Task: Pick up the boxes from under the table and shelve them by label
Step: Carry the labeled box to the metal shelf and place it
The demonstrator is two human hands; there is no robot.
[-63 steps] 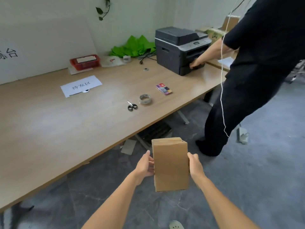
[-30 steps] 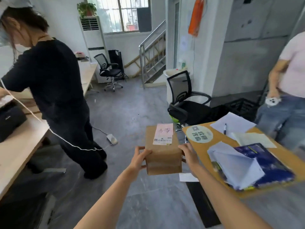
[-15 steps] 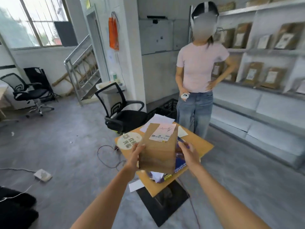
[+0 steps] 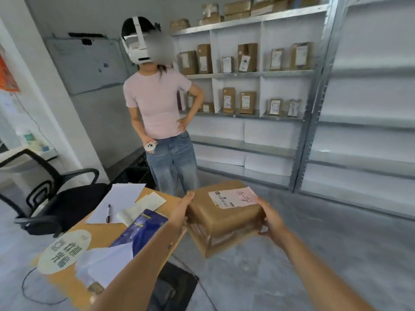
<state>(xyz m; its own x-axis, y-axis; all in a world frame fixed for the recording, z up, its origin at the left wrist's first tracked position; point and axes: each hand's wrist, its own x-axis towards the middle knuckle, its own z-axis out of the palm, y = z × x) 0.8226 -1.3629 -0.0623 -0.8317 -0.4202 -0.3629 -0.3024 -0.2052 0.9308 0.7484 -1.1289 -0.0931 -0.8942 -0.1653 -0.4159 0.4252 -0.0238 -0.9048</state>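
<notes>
Left hand (image 4: 179, 215): grip spread flat, fingers pointing up along the left side of the cardboard box (image 4: 221, 221), thumb near the top edge. Right hand (image 4: 270, 219): grip spread and cupped around the box's right side and lower right corner. Box is pressed between the 2 hands, held in the air in front of the body, tilted, over the grey floor just right of the counter (image 4: 98, 237). Pink shipping label (image 4: 233, 197) faces up on the box top, with handwriting and a barcode; text too small to read.

Left of the box: small wooden counter carrying white papers (image 4: 118, 204), a pen (image 4: 109, 213), a blue booklet (image 4: 140, 228) and a round sticker (image 4: 65, 251). Black office chair (image 4: 54, 198) just beyond the counter's left side.

Ahead, between the box and the shelving: a person in a pink T-shirt (image 4: 157, 104) and jeans, wearing a white headset, holding a small white controller (image 4: 150, 146).

Right: metal shelving unit (image 4: 258, 75) with many labelled brown parcels standing upright on the upper 2 tiers and more on top. Lower tiers and the far-right bay (image 4: 368, 122) show white panels.
</notes>
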